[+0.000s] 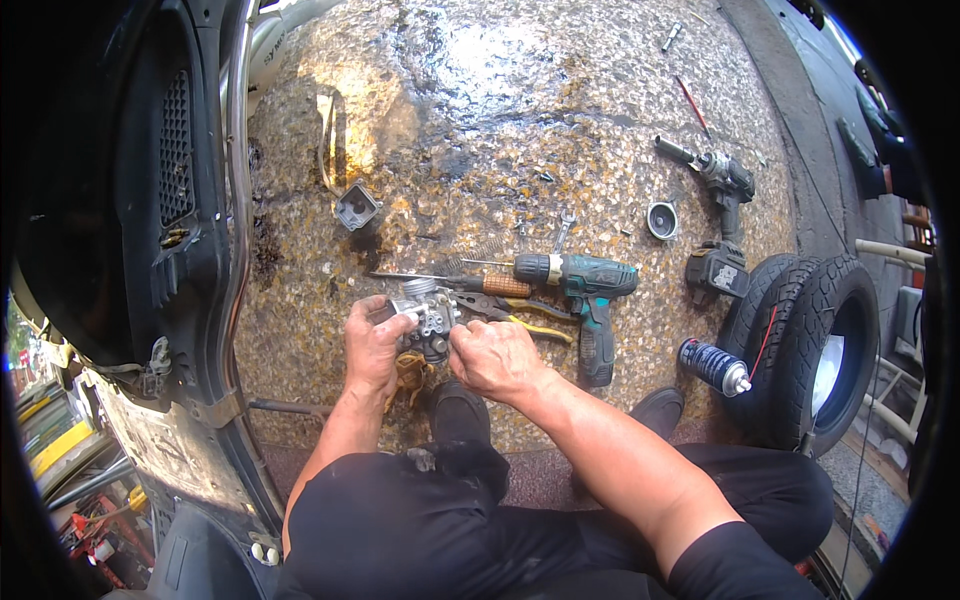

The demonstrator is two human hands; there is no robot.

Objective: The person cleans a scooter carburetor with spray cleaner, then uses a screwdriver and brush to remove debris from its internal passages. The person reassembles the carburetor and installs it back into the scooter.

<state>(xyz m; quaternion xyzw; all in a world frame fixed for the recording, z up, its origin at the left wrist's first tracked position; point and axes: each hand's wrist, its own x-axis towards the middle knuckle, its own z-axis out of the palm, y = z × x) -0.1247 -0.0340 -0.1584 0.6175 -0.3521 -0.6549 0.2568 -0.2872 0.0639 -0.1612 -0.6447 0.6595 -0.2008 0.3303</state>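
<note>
A silvery metal carburetor (432,312) is held up in front of my knees. My left hand (372,345) is closed around its left side, thumb across the body. Against its lower right side, my right hand (497,358) has its fingers curled and pinched together; whatever they grip is hidden. Just beyond the carburetor lie pliers (545,328) with yellow-and-black handles and a tool with a ribbed orange-brown handle (505,286). A teal-and-black cordless drill (590,277) rests to their right. Below the carburetor is a crumpled brown thing, perhaps a glove (410,378).
A square metal bowl (357,207) sits on the wet speckled floor. Farther right are a small wrench (565,230), a round metal cup (661,220) and an impact wrench (728,190). A spray can (710,365) leans near tyres (800,400). A dark scooter body (190,250) borders the left.
</note>
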